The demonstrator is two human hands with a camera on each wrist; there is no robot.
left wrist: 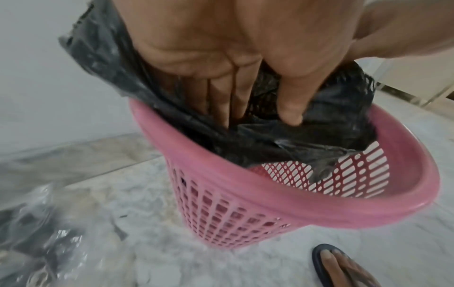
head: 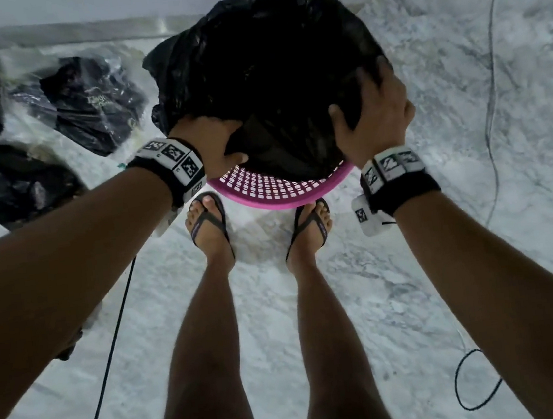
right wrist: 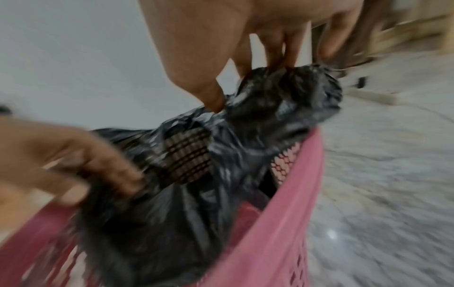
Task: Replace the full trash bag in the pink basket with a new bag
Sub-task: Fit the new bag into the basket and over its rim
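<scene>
With your left hand (head: 212, 144) and right hand (head: 373, 119) each pinching the black bag (head: 263, 73) that sits inside the pink basket (head: 283, 188) on the floor, spread its mouth evenly and fold it over the rim.

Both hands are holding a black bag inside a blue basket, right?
Almost. The basket is pink, not blue; the left wrist view shows it plainly. The rest holds: the left hand and right hand both grip the black bag in it.
</scene>
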